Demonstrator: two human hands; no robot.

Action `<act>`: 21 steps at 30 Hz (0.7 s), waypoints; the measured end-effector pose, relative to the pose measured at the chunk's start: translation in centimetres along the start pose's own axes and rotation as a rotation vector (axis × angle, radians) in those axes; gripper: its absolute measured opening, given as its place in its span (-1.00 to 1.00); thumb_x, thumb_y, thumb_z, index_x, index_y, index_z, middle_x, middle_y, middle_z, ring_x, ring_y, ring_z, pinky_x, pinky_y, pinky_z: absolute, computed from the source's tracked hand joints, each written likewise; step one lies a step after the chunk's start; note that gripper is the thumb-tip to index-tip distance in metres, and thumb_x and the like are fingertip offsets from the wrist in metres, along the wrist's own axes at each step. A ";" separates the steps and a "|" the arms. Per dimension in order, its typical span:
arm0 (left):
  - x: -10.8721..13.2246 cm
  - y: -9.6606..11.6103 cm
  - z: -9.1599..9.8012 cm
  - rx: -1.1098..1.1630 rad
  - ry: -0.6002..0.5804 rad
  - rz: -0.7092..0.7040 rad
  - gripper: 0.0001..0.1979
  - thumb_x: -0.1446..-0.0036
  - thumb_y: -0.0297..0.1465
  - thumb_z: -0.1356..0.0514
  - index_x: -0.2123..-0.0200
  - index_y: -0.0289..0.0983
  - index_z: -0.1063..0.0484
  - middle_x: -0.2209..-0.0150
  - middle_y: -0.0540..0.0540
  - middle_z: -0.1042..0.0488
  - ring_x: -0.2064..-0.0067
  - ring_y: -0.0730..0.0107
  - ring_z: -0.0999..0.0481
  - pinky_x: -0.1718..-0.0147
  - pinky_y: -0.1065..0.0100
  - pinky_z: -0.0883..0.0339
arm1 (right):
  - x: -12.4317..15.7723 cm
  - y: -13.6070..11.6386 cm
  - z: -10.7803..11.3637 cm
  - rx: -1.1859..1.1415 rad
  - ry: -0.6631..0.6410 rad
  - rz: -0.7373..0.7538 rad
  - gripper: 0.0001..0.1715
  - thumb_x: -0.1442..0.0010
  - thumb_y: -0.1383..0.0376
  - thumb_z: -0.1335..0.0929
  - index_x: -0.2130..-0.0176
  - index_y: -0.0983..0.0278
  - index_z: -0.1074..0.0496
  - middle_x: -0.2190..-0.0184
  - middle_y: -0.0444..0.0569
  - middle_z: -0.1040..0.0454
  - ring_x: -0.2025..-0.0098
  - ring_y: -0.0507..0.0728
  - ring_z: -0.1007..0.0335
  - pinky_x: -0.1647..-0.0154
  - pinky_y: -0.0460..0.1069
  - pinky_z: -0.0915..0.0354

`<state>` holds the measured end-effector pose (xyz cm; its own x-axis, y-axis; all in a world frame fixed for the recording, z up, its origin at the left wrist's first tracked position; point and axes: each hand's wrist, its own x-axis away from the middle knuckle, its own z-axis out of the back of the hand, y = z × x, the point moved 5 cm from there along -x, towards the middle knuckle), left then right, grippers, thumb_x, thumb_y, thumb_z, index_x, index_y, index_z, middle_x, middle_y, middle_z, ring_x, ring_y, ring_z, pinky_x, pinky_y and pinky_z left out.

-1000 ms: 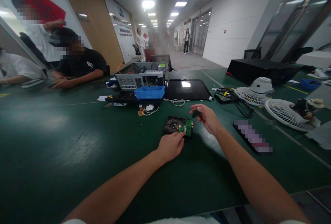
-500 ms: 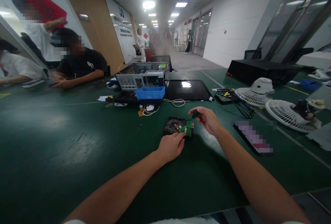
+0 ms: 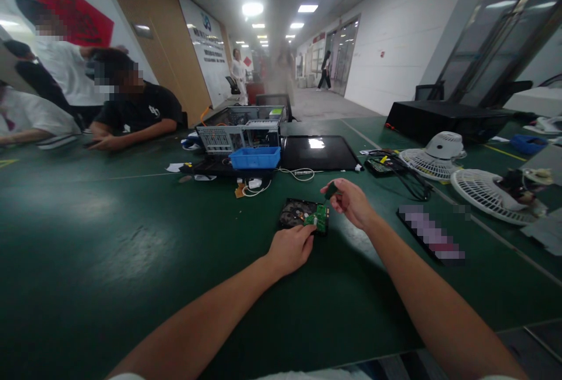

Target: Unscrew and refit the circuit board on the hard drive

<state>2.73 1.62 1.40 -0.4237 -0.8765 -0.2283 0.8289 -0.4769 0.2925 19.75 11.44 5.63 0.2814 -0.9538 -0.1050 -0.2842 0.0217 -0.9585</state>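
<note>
A hard drive (image 3: 299,214) with a green circuit board (image 3: 319,217) lies on the green table (image 3: 132,251) in front of me. My left hand (image 3: 290,247) rests at its near edge, fingers curled against the board's corner. Just above the drive's right end, my right hand (image 3: 350,201) is closed around a small dark-handled screwdriver (image 3: 330,191), tip pointing down toward the board.
Behind the drive stand an open computer case (image 3: 239,128), a blue tray (image 3: 254,157), a black panel (image 3: 317,151) and white cables (image 3: 254,187). Fan parts (image 3: 487,192) lie at the right. People sit at the far left; others walk in the corridor.
My right hand with the screwdriver has drifted slightly up and toward the drive. My left hand has stayed put. The people at the left have shifted.
</note>
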 end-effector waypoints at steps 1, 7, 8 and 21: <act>0.0 0.0 0.0 0.002 0.001 -0.002 -0.62 -0.38 -0.31 -0.03 -0.20 -0.13 -0.36 0.06 -0.11 -0.58 0.10 0.24 -0.61 0.11 0.24 -0.49 | 0.0 -0.1 0.1 -0.007 0.012 0.005 -0.66 -0.20 0.02 -0.43 0.21 0.22 -0.43 0.15 -0.01 -0.59 0.56 -0.05 -0.29 0.68 -0.12 -0.06; 0.0 0.1 0.1 -0.004 0.002 0.003 -0.62 -0.38 -0.31 -0.03 -0.20 -0.14 -0.37 0.06 -0.11 -0.59 0.09 0.22 -0.61 0.11 0.24 -0.50 | 0.1 -0.2 0.2 0.040 0.044 0.014 -0.56 -0.23 -0.03 -0.40 0.03 0.18 -0.51 0.12 0.00 -0.57 0.57 -0.07 -0.22 0.68 -0.11 0.05; 0.0 0.1 0.0 -0.007 -0.001 0.005 -0.62 -0.37 -0.31 -0.03 -0.20 -0.14 -0.37 0.06 -0.11 -0.59 0.09 0.22 -0.61 0.11 0.24 -0.49 | 0.1 -0.2 0.2 0.048 0.049 0.014 -0.56 -0.22 -0.03 -0.40 0.04 0.19 -0.52 0.12 0.01 -0.57 0.56 -0.07 -0.22 0.68 -0.11 0.05; 0.0 0.0 -0.1 0.001 0.012 0.001 -0.63 -0.38 -0.30 -0.02 -0.19 -0.13 -0.37 0.06 -0.10 -0.59 0.10 0.23 -0.61 0.10 0.24 -0.49 | -0.3 0.2 0.5 0.020 0.049 0.034 -0.55 -0.22 -0.04 -0.39 0.12 0.25 -0.52 0.10 0.05 -0.57 0.51 0.00 -0.36 0.61 -0.07 -0.15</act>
<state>2.78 1.68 1.27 -0.4186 -0.8761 -0.2394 0.8289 -0.4762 0.2936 20.04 11.90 5.30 0.2266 -0.9660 -0.1246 -0.2747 0.0594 -0.9597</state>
